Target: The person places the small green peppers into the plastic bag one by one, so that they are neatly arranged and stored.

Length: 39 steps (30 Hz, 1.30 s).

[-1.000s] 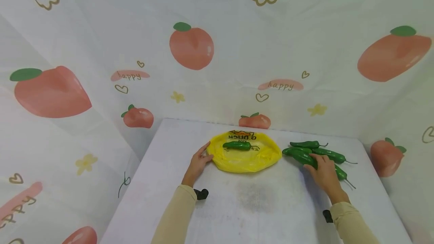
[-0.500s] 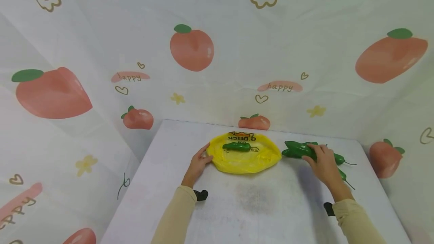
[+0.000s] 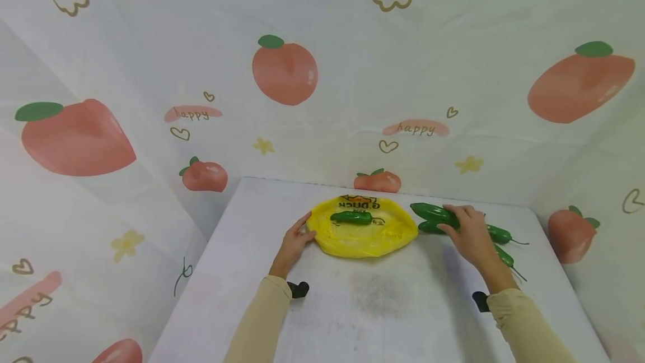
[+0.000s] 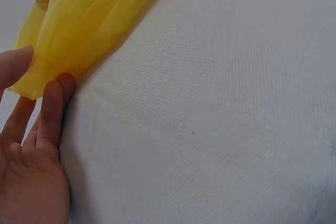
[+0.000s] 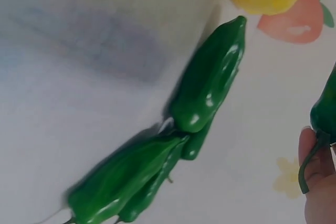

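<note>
My left hand (image 3: 294, 246) pinches the left rim of a yellow plastic bag (image 3: 353, 248), which lies spread open. In the left wrist view, the thumb is on one side of the bag's edge and fingers on the other. Inside the bag lies one green pepper (image 3: 353, 217). My right hand (image 3: 473, 237) grips another green pepper (image 3: 427, 212) above the pile, its tip toward the bag. At the right edge of the right wrist view, part of the held pepper (image 5: 326, 111) and its stem show. Several green peppers (image 5: 210, 77) lie on the table beneath, partly hidden by the hand.
The white table (image 3: 342, 307) meets a white cloth backdrop (image 3: 332, 139) printed with peaches at its back and left. A black wrist-worn piece (image 3: 299, 289) sits by the left sleeve, and another (image 3: 480, 301) by the right sleeve.
My right hand has lifted a pepper off the pile and moved it up and left toward the bag. The left hand stays at the bag's rim.
</note>
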Motion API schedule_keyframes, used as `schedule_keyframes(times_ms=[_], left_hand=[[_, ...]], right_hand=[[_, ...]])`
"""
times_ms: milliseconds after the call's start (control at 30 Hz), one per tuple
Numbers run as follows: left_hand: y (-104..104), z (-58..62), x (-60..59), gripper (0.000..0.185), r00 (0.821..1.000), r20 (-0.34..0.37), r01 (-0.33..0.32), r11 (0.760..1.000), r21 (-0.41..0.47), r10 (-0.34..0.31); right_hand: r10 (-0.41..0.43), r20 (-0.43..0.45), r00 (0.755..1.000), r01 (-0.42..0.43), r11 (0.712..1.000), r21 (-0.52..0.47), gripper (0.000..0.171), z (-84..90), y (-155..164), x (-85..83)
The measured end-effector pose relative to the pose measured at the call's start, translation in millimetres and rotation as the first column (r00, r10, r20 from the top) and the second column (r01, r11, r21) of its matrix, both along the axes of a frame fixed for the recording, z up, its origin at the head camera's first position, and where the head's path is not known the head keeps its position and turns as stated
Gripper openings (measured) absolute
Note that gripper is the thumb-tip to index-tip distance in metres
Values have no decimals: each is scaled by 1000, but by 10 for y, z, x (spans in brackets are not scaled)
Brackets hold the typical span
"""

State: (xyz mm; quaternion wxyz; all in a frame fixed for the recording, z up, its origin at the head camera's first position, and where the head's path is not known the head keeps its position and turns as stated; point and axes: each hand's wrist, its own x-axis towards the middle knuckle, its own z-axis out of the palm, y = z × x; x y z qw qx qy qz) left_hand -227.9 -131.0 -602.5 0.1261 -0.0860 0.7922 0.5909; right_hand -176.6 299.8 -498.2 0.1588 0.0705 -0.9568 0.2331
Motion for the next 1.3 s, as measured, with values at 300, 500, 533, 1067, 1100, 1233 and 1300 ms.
schedule_keyframes(times_ms=[300, 500, 533, 1067, 1100, 1233, 1300], left_hand=[[10, -24, -6, 53, 1000, -12, -11, 1000, -8, 11], [10, -34, -7, 53, 1000, -14, -7, 1000, -14, 7], [10, -35, -4, 53, 1000, -13, -7, 1000, -14, 6], [42, 7, 8, 54, 999, -29, -19, 1000, -18, 19], [43, 10, 10, 54, 999, -28, -20, 1000, -18, 20], [36, 10, 16, 53, 1000, -17, -22, 1000, -22, 21], [34, 5, 17, 53, 1000, -15, -18, 1000, -24, 18]], right_hand=[[40, -12, 999, -40, 999, -1, 51, 68, -195, -72], [100, -44, 994, -99, 995, 21, 49, 86, -294, -103], [109, -45, 993, -108, 994, 25, 48, 91, -312, -106], [128, 250, 960, -143, 989, 42, 50, 193, -628, -198], [134, 261, 956, -148, 988, 36, 49, 189, -650, -205], [168, 280, 945, -177, 984, 8, 47, 155, -720, -227], [182, 286, 941, -188, 982, -6, 46, 135, -759, -233]])
